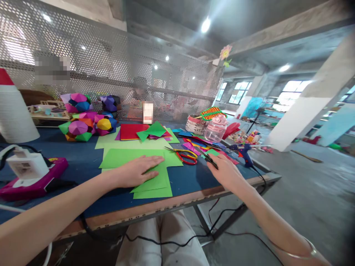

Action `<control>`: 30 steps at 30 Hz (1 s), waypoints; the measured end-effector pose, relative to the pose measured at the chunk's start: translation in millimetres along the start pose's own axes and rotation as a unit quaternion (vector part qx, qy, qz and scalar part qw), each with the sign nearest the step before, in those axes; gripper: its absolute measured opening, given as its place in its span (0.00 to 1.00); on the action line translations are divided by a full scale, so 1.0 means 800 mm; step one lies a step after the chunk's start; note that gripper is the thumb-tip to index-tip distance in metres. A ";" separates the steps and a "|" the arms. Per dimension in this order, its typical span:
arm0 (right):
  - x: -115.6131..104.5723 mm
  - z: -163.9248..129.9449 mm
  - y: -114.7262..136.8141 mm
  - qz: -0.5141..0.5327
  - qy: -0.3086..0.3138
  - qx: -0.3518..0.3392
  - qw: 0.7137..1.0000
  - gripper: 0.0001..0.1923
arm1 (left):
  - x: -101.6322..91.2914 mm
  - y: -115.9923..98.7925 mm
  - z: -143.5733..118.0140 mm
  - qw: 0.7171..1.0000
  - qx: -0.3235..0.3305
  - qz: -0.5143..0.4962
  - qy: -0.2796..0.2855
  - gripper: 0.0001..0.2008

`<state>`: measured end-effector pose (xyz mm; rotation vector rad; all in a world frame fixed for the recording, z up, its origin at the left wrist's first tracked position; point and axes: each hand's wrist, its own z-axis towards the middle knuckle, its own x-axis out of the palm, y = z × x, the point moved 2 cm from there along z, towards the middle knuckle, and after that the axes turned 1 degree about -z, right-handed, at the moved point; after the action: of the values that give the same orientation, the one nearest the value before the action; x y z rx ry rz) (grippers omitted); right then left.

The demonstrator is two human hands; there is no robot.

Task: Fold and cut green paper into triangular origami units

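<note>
My left hand (140,171) lies flat, fingers stretched out, on sheets of light green paper (119,157). More green sheets (152,193) stick out under and in front of it. My right hand (226,171) is closed around a black-handled knife (212,161), whose thin blade points away and to the left. Between the hands lie scissors with red and yellow handles (187,157). Just beyond the knife is a loose pile of coloured paper pieces (194,142). Behind the green sheets sit red paper (133,131) and darker green pieces (155,129).
Folded paper balls (80,127) stand at the back left. A purple power strip (36,184) with a white plug and a tall white cone (15,111) are at the left. A pink clear jar (216,129), a basket (194,125) and a blue glue gun (245,153) stand right.
</note>
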<state>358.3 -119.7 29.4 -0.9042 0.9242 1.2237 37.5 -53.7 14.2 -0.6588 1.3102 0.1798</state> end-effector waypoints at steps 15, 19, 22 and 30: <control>-0.009 -0.009 0.114 0.241 0.036 -0.202 0.949 0.24 | -0.005 -0.018 -0.008 0.991 -0.121 0.026 -0.042 0.26; -0.010 0.015 0.141 0.280 0.062 -0.300 0.910 0.21 | 0.001 -0.016 -0.010 0.995 -0.080 -0.028 -0.053 0.19; -0.005 0.042 0.155 0.254 0.129 -0.383 0.879 0.19 | 0.003 -0.009 -0.008 0.991 -0.078 -0.063 -0.085 0.19; -0.002 0.074 0.161 0.244 0.244 -0.341 0.875 0.21 | -0.019 0.046 -0.001 0.960 -0.149 -0.080 -0.223 0.20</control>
<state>235.4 -49.9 44.0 -1.6654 1.1836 1.8622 15.0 -20.7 15.2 -0.9159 0.7979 0.3752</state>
